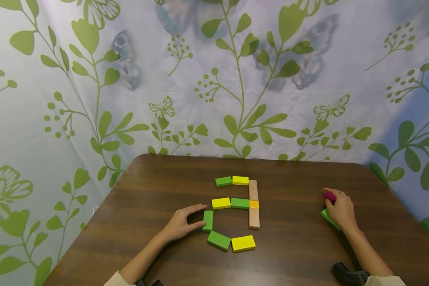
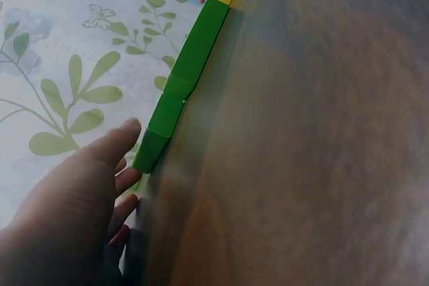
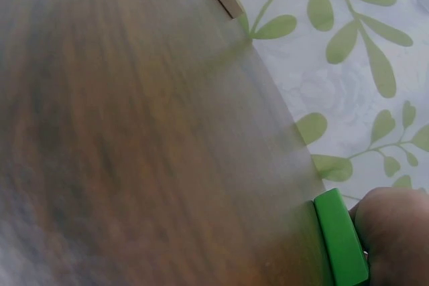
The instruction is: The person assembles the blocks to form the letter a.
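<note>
Green, yellow, orange and plain wooden blocks lie end to end in a pattern on the table. My left hand (image 1: 180, 224) is at the pattern's left side. Its thumb tip touches or nearly touches the upright-lying green block (image 1: 208, 221), with the fingers reaching past its far end. In the left wrist view that hand (image 2: 74, 199) is beside green blocks (image 2: 154, 142). Off to the right, my right hand (image 1: 342, 209) holds a magenta block (image 1: 329, 196), partly hidden by the fingers. A separate green block (image 1: 329, 218) lies beside and partly under this hand; it also shows in the right wrist view (image 3: 340, 239).
The brown wooden table (image 1: 289, 190) has rounded far corners. Behind it hangs a pale curtain (image 1: 186, 79) printed with leaves and butterflies. Yellow blocks (image 1: 243, 243) and wooden blocks (image 1: 254, 218) form the pattern's lower and right parts.
</note>
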`<state>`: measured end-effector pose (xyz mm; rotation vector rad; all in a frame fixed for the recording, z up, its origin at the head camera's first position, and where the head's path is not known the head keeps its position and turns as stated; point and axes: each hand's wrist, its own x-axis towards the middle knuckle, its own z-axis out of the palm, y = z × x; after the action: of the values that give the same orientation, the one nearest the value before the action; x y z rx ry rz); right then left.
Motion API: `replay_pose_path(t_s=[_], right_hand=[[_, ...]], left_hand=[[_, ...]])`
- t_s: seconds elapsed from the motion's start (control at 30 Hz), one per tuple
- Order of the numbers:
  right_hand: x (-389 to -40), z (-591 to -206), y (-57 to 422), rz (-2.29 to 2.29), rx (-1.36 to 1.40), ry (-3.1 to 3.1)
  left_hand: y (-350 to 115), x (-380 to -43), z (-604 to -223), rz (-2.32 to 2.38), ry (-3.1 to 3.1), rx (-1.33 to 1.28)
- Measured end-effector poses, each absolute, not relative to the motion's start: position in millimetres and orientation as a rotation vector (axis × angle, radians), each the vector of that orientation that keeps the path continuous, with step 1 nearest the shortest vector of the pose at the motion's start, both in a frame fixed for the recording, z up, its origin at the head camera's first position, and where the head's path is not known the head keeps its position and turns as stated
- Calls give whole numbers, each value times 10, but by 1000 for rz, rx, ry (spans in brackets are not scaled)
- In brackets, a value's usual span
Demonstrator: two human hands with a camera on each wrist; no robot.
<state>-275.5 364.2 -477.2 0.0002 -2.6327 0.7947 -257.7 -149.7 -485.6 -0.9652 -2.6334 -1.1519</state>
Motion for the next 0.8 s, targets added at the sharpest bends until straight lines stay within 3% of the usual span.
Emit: replay_pose_path(t_s=[0.8], right_hand=[[-2768, -4761, 3638, 791, -2, -2629]], left_hand=[[-1503, -2589, -4816, -1181, -2662, -1005]])
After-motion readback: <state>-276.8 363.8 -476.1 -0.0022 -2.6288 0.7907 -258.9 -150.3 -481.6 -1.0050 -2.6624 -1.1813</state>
